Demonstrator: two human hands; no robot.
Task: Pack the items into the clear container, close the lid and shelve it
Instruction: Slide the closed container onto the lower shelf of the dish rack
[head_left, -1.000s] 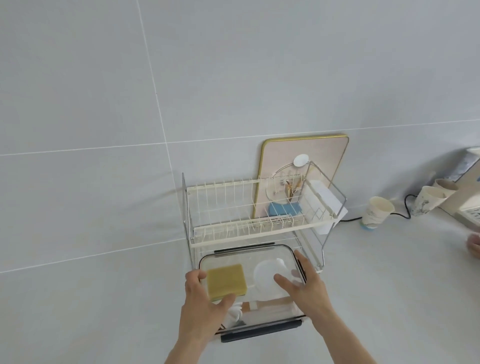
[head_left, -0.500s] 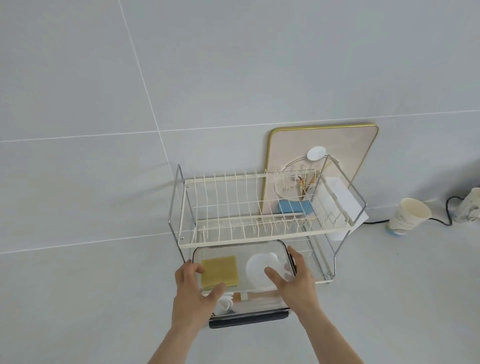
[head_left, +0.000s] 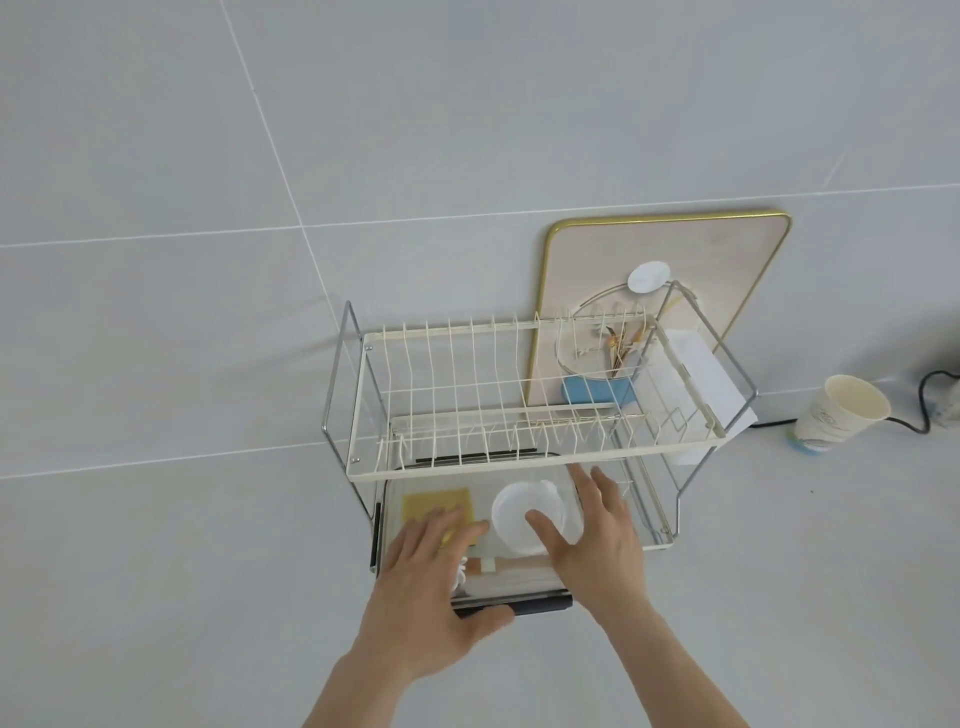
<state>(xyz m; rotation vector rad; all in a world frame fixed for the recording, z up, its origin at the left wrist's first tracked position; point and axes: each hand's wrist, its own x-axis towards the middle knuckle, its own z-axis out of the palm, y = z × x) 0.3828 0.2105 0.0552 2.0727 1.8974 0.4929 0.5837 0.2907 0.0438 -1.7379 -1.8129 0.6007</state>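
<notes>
The clear container (head_left: 524, 584) lies with its lid shut on the lower tier of the wire dish rack (head_left: 519, 458), partly under the upper tier. Through the lid I see a yellow sponge (head_left: 436, 501), a round white dish (head_left: 519, 512) and small items near the front. A dark latch (head_left: 543, 605) runs along its front edge. My left hand (head_left: 431, 597) lies flat over the front left of the lid, thumb at the latch. My right hand (head_left: 597, 545) rests spread on the lid's right side, fingers pointing into the rack.
A gold-rimmed board (head_left: 675, 249) leans on the tiled wall behind the rack. The upper tier holds a blue sponge (head_left: 587, 389) and a glass bowl (head_left: 597, 343). A paper cup (head_left: 836, 415) and a black cable (head_left: 924, 410) are on the counter to the right.
The container has slid further back under the upper tier. Both hands have shifted from gripping its sides to lying flat on the lid.
</notes>
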